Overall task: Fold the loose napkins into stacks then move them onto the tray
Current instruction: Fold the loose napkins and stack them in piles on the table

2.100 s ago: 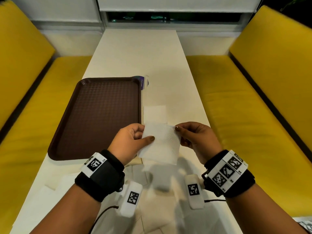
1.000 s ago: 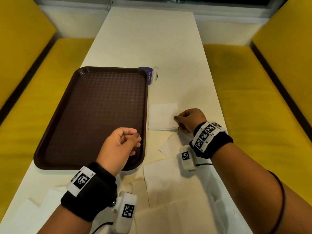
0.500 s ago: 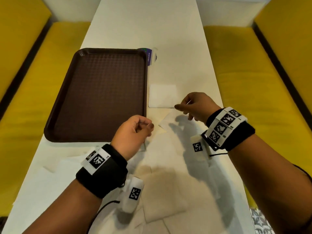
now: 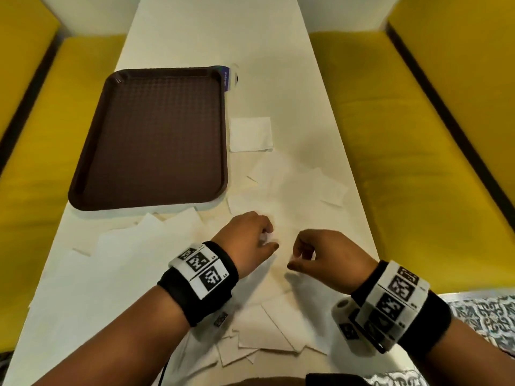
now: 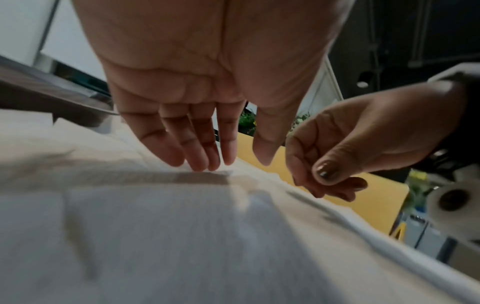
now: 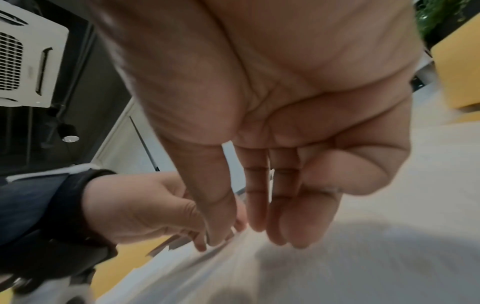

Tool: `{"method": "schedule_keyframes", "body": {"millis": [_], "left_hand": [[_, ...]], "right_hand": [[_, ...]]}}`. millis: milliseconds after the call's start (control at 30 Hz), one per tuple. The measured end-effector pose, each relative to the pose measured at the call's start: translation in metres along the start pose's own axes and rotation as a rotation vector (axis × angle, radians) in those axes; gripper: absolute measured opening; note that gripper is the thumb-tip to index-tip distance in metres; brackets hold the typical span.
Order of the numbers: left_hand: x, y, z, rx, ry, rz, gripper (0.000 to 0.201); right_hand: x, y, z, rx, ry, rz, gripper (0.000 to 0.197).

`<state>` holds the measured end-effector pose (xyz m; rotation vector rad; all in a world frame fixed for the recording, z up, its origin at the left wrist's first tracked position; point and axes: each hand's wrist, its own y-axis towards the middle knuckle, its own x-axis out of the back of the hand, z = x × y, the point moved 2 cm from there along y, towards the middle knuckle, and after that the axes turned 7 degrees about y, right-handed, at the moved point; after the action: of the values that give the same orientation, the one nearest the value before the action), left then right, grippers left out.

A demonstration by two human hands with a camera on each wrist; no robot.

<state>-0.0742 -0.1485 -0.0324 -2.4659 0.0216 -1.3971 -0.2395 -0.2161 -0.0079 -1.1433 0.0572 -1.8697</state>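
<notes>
Head view: a brown tray [image 4: 156,135] is lying on the left half of a white table [image 4: 223,32], with nothing on it. A folded napkin stack [image 4: 250,134] is sitting on the table just beside the tray's right edge, not on the tray. Loose napkins [image 4: 292,185] are lying scattered and overlapping across the near half of the table, from the tray's near edge down to the person's arms. The left hand [image 4: 246,240] and right hand [image 4: 328,256] are hovering close together over this spread, near one another but apart. Yellow bench seats [image 4: 418,135] are flanking the table.

Left wrist view: the left hand [image 5: 207,98] is reaching down with fingers nearly straight and together, their tips touching or almost touching a napkin's surface; the thumb is standing apart and is gripping nothing. The right hand [image 5: 358,133] is appearing alongside, fingers curled, thumb closing toward them.

Right wrist view: the right hand [image 6: 272,144] is showing loosely bent fingers just above the napkins; whether the thumb and fingertips are pinching an edge cannot be told through the blur. The left hand [image 6: 145,209] is showing beside it, low over the paper.
</notes>
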Motion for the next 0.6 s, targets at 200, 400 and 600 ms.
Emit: {"method": "schedule_keyframes", "body": {"millis": [200,400,600], "left_hand": [[-0.005,0.003,-0.003,0.063,0.099,0.030,0.044],[0.003,0.004,-0.006,0.035,-0.075,0.007,0.020],[0.025,-0.012,0.001,0.012,-0.603,-0.065,0.027]], "right_hand": [[-0.022,-0.007,-0.007,-0.023,0.009,-0.088,0.027],[-0.026,-0.014,-0.007,-0.041,0.096,-0.205,0.026],[-0.021,-0.028,-0.005,0.046,0.286,-0.413,0.035]]}}
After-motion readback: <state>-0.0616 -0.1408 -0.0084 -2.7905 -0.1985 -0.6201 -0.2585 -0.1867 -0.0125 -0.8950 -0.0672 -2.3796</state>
